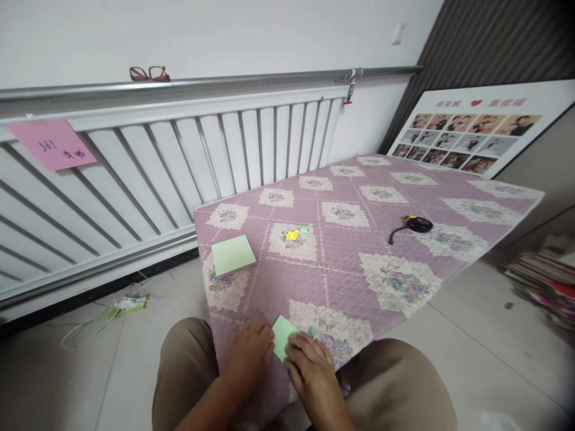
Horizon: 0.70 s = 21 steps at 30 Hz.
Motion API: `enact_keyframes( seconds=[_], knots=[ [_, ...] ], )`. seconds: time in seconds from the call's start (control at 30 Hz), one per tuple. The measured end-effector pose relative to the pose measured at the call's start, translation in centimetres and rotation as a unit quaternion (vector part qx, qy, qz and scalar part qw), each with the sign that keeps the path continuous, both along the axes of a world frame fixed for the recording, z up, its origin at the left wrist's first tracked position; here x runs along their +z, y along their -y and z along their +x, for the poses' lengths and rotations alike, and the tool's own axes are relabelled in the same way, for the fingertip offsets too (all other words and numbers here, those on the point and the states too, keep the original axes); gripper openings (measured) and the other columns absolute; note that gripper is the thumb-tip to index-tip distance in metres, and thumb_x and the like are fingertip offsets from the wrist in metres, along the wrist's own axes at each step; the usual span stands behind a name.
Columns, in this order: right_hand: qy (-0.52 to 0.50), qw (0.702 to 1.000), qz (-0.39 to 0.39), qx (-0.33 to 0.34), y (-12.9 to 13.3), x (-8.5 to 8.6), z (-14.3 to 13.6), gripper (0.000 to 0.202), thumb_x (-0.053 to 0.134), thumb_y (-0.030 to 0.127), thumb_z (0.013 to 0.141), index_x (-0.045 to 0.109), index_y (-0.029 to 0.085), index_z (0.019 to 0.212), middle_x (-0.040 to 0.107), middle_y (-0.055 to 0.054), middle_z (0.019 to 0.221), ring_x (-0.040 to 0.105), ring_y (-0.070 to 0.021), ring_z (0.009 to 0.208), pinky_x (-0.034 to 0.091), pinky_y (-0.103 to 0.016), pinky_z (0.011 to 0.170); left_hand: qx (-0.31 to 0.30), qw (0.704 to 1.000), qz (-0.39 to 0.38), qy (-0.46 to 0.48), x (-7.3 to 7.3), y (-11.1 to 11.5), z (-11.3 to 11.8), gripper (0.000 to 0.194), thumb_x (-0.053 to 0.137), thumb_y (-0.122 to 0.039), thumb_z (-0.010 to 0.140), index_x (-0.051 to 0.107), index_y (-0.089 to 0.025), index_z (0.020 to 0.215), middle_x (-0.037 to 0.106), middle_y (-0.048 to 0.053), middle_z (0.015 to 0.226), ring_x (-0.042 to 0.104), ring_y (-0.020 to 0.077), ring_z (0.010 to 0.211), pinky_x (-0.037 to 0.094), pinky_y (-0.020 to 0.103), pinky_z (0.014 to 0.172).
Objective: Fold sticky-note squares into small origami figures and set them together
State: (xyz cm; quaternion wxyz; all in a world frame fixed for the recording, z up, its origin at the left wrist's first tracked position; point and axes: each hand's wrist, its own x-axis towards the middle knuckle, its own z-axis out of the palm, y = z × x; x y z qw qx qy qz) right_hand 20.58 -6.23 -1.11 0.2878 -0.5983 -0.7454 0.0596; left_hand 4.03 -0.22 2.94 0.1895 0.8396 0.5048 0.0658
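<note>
A small folded piece of light green paper [283, 336] lies at the near edge of the cloth-covered table, between my two hands. My right hand [312, 366] grips its right side, with the fingertips over the paper and the thumb below. My left hand [250, 348] is curled against the paper's left edge; its fingers are slightly smeared by motion. A pad of pale green square notes [233, 255] lies at the table's left side. Farther in sit a small yellow folded paper piece [292, 235] and a small pale green folded one [306, 228].
A black tape measure [418, 224] with a strap lies on the floral purple tablecloth [309, 278]. Behind stands a white radiator [269, 140] with a pink note [51, 143]. Glasses [150, 73] rest on the pipe. A photo board [476, 129] leans at the far right.
</note>
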Motion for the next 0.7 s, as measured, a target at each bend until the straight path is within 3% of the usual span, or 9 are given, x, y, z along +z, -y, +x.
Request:
enact_keyframes(
  seconds=[0.1,0.23,0.43,0.7],
  knots=[
    [-0.006,1.0,0.004,-0.008,0.1,0.2,-0.4,0.027,0.063,0.012,0.075,0.065,0.029,0.096,0.066,-0.002,0.111,0.057,-0.0264,0.11,0.041,-0.045,0.093,-0.088,0.994,0.062,0.028,-2.2,1.8,0.0,0.016,0.052,-0.015,0.089,0.061,-0.022,0.1,0.059,0.003,0.104,0.052,0.0188,0.097,0.039,0.032,0.087],
    [-0.013,0.999,0.027,-0.011,0.0,0.0,0.3,0.019,0.062,0.016,0.078,0.065,0.029,0.092,0.067,-0.003,0.108,0.058,-0.0263,0.108,0.043,-0.045,0.09,-0.087,0.986,0.138,0.017,-4.3,3.3,-0.8,0.027,0.055,-0.021,0.088,0.057,-0.027,0.114,0.059,0.003,0.113,0.053,0.0206,0.101,0.04,0.035,0.089],
    [-0.033,0.998,0.04,-0.047,-0.7,0.2,2.6,0.01,0.056,0.026,0.085,0.064,0.026,0.08,0.067,-0.003,0.094,0.062,-0.0237,0.094,0.046,-0.04,0.081,-0.115,0.975,0.188,0.005,-4.4,4.0,-1.8,0.044,0.058,-0.03,0.085,0.049,-0.036,0.128,0.051,0.006,0.128,0.046,0.026,0.116,0.035,0.043,0.097],
    [-0.043,0.998,0.006,-0.044,-4.2,0.9,2.5,0.024,0.052,0.032,0.087,0.062,0.024,0.108,0.066,-0.007,0.109,0.058,-0.0253,0.105,0.043,-0.043,0.089,-0.1,0.971,0.214,0.026,-5.1,4.2,-1.6,0.035,0.054,-0.036,0.09,0.051,-0.037,0.125,0.049,0.006,0.127,0.042,0.025,0.118,0.033,0.046,0.1]
  ],
)
